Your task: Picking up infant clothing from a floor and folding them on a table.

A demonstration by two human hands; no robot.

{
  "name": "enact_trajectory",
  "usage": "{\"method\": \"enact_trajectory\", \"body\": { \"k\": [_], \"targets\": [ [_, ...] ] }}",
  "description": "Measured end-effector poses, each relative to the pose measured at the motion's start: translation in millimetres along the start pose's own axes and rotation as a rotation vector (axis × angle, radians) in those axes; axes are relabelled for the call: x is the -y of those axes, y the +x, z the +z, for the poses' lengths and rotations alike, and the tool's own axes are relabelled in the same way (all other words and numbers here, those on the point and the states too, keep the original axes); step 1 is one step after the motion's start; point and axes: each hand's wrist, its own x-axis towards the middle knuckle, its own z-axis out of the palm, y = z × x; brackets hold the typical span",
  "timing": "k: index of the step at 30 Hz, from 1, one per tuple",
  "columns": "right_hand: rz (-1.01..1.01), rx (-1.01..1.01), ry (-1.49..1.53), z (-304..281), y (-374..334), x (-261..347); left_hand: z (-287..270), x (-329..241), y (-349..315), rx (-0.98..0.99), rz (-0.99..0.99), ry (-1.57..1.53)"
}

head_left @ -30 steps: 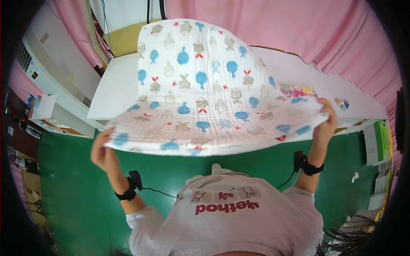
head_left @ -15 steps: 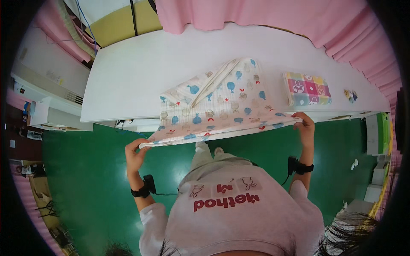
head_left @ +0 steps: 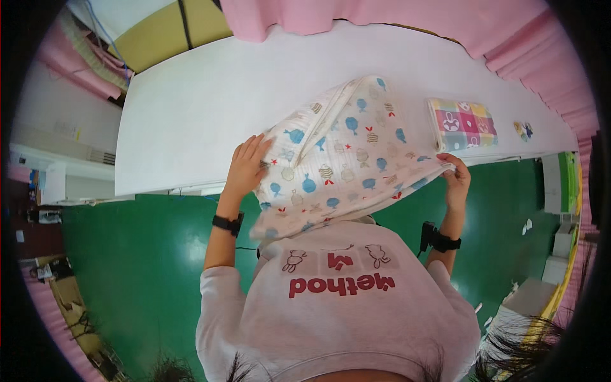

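Observation:
A white muslin blanket [head_left: 347, 156] printed with blue and beige fish lies partly on the white table, its far part folded over at a slant. The near part hangs over the front edge towards my body. My left hand [head_left: 247, 167] rests at the blanket's left edge by the table's front, fingers stretched out and touching the cloth. At the blanket's near right corner, my right hand [head_left: 454, 173] pinches the edge between thumb and fingers and holds it up off the table. A dark strap with a small black box sits on each wrist.
To the right on the white table [head_left: 184, 108] lies a folded checked cloth [head_left: 463, 124] in pink, yellow and blue. Farther right is a small colourful item [head_left: 523, 130], too small to name. Pink curtains [head_left: 394, 19] hang behind the table. The floor [head_left: 153, 254] is green.
My left hand has let go of the near left corner and moved up to the blanket's left edge. That corner now hangs lower. My right hand keeps its pinch.

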Motion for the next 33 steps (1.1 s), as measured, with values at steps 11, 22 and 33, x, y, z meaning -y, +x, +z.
{"method": "enact_trajectory", "body": {
  "k": [11, 22, 33],
  "targets": [
    [-0.044, -0.031, 0.038, 17, -1, 10, 42, 77, 84, -0.159, -0.900, -0.385],
    [-0.069, -0.059, 0.051, 24, 7, 3, 8, 35, -69, 0.049, 0.094, 0.096],
    [-0.087, 0.028, 0.007, 34, 36, 4, 59, -1, -135, 0.104, 0.318, 0.031]
  ]
}}
